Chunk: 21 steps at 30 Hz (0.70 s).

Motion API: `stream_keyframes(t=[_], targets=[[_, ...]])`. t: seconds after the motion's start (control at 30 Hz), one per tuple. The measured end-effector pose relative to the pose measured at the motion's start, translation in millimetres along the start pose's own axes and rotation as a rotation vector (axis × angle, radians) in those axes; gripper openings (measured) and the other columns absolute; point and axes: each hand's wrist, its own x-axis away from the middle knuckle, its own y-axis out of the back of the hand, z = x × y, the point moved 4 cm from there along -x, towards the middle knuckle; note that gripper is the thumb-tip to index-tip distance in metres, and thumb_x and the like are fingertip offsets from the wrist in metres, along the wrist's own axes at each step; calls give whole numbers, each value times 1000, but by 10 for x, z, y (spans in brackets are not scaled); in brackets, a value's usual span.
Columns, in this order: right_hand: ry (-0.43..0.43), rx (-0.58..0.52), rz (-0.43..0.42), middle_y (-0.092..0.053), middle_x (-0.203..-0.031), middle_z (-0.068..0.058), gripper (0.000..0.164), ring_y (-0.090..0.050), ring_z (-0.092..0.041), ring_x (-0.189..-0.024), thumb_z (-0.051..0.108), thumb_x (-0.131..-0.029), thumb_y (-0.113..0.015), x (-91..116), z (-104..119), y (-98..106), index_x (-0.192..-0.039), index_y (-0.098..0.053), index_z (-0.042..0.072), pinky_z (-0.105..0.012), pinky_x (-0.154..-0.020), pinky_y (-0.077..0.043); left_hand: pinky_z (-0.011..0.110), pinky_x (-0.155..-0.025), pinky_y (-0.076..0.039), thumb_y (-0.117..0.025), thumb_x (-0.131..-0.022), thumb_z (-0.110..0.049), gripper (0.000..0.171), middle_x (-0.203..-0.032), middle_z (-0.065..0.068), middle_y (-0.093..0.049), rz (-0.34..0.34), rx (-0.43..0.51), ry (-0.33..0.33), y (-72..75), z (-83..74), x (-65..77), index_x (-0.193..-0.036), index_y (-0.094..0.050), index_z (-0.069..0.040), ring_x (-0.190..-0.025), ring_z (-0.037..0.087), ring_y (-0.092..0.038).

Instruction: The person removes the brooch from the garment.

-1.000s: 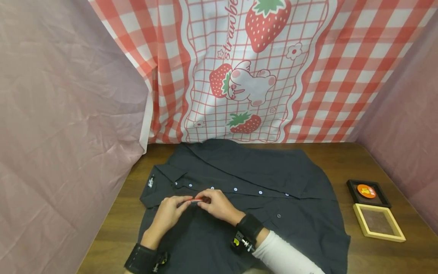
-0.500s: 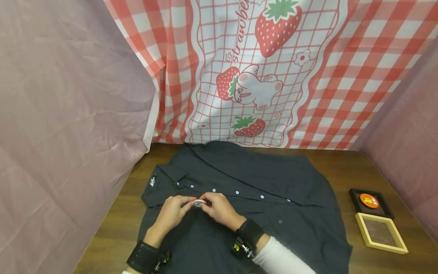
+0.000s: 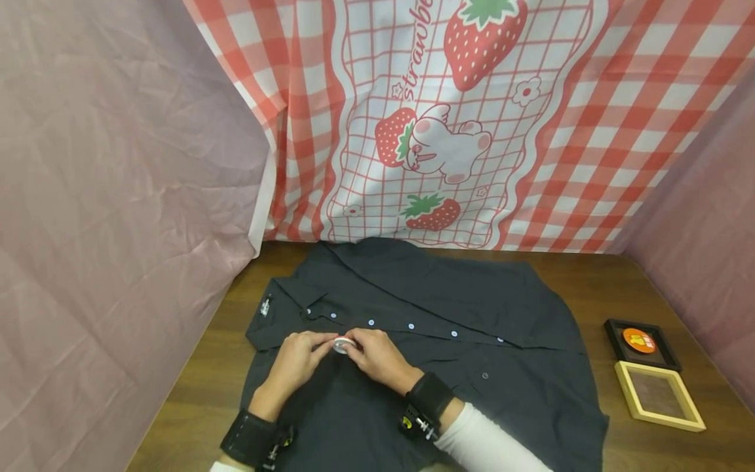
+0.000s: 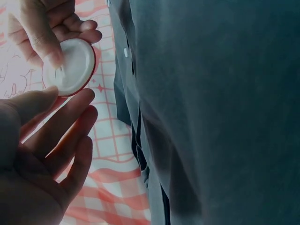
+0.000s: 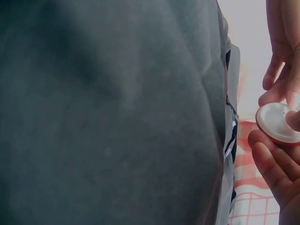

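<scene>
Both hands meet over a dark shirt (image 3: 507, 387) laid on the table, holding a round pin badge (image 3: 343, 345) between them. The badge has a white back and a red rim, clear in the left wrist view, where its back (image 4: 77, 70) faces the camera. My left hand (image 3: 297, 362) pinches its left edge between thumb and fingers. My right hand (image 3: 380, 357) grips the other side, its thumb pressed on the white back near the thin pin. In the right wrist view the badge (image 5: 276, 124) is partly cut off by the frame edge.
At the right of the wooden table (image 3: 197, 380) lie a black frame (image 3: 615, 341) with an orange round badge (image 3: 639, 340) in it and a pale yellow frame (image 3: 693, 419). Behind hangs a red checked strawberry cloth (image 3: 436, 157); pink cloth (image 3: 130, 196) hangs at the left.
The badge has turned from edge-on, with red showing, to show its white back upwards. Both hands keep hold of it. The head view has shifted slightly.
</scene>
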Motion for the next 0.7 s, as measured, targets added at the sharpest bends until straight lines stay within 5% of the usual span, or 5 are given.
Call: stream_keyframes(t=[0.7], targets=[[28,115,-44,-64,-72,4,6,-57,-4,-63,13,-88,-70,-20,41,-20,-82,-68,11,-17,-58,-48,38,-70,-55,-76,-82,-14,11,-87,1,-77,11,-30,-10,15,-13,5,-92,-80,-15,-79,20,-73]])
